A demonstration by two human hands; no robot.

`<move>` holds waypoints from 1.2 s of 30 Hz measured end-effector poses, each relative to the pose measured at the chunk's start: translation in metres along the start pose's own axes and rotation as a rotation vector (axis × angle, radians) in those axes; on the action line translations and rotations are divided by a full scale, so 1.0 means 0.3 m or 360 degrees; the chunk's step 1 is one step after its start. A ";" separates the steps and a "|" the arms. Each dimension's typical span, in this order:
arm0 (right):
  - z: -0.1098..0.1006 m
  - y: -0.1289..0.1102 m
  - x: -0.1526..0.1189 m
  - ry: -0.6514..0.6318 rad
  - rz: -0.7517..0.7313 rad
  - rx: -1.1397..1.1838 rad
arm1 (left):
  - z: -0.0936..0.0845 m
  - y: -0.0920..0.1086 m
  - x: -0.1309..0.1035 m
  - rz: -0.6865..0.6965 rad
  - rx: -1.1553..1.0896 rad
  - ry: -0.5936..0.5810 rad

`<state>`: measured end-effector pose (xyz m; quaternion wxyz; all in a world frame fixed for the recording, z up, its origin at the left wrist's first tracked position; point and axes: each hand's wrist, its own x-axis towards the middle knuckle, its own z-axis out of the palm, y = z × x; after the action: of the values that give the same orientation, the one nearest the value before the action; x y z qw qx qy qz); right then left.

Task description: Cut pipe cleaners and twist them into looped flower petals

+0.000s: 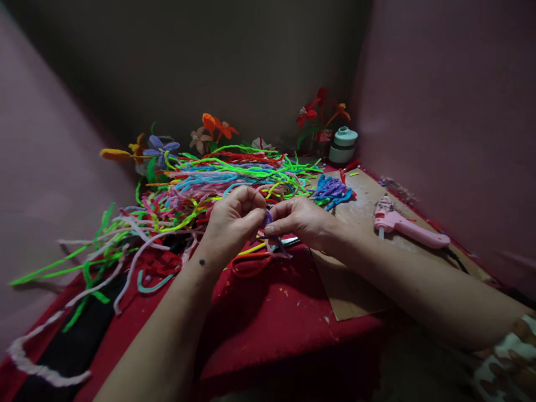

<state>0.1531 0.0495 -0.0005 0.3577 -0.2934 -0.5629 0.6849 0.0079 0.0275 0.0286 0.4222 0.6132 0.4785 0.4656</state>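
Observation:
My left hand point(238, 218) and my right hand point(295, 221) meet above the front of the table. Both are closed, fingertips pinched on a purple pipe cleaner point(268, 218) that is bent between them; much of it is hidden by the fingers. Just below lie scissors point(251, 263) with red-orange handles, their blades partly covered by purple and pink pieces. Behind my hands spreads a big heap of pipe cleaners point(218, 176) in green, pink, blue, red and yellow. A small bundle of blue and purple pipe cleaners point(333, 190) sits beyond my right hand.
A pink glue gun point(410, 226) rests on a brown board point(352, 290) at the right. Pipe-cleaner flowers point(161, 148) and a pale-blue lidded bottle point(343, 145) stand at the back. Loose strands spill left over the red tablecloth point(259, 329). Walls rise on both sides.

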 end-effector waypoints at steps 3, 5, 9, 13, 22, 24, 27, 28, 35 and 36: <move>0.002 0.001 0.003 0.0087 0.0072 0.0076 | -0.005 -0.003 0.003 -0.0003 -0.0002 -0.0007; 0.003 0.002 0.005 0.0139 0.0101 0.0102 | -0.018 -0.006 0.009 -0.0029 -0.0025 -0.0078; 0.006 -0.003 0.000 0.0156 0.0107 0.0087 | -0.045 -0.015 0.021 -0.0081 -0.0042 -0.0267; 0.010 -0.011 -0.007 0.0178 0.0121 0.0059 | -0.049 -0.015 0.020 -0.0074 0.0025 -0.0257; 0.000 0.008 0.006 0.0040 0.0080 0.0018 | -0.065 0.011 0.013 0.0189 0.0575 -0.0421; 0.001 0.014 0.007 -0.0002 0.0090 0.0008 | -0.069 0.010 0.013 0.0355 0.0762 -0.0441; 0.001 0.023 0.006 0.0000 0.0121 -0.0008 | -0.071 0.004 0.016 0.0526 0.1009 -0.0436; -0.001 0.027 0.007 0.0001 0.0116 -0.0004 | -0.072 0.001 0.017 0.0562 0.1067 -0.0423; -0.008 0.039 0.020 0.0169 -0.0003 0.0037 | -0.059 -0.015 0.017 0.0690 0.1045 -0.0324; -0.005 0.034 0.020 0.0192 0.0001 0.0060 | -0.054 -0.017 0.017 0.0657 0.0980 -0.0278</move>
<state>0.1495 0.0541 -0.0107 0.3963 -0.3275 -0.5272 0.6765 -0.0082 0.0346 0.0279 0.1546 0.8322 0.4246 0.3214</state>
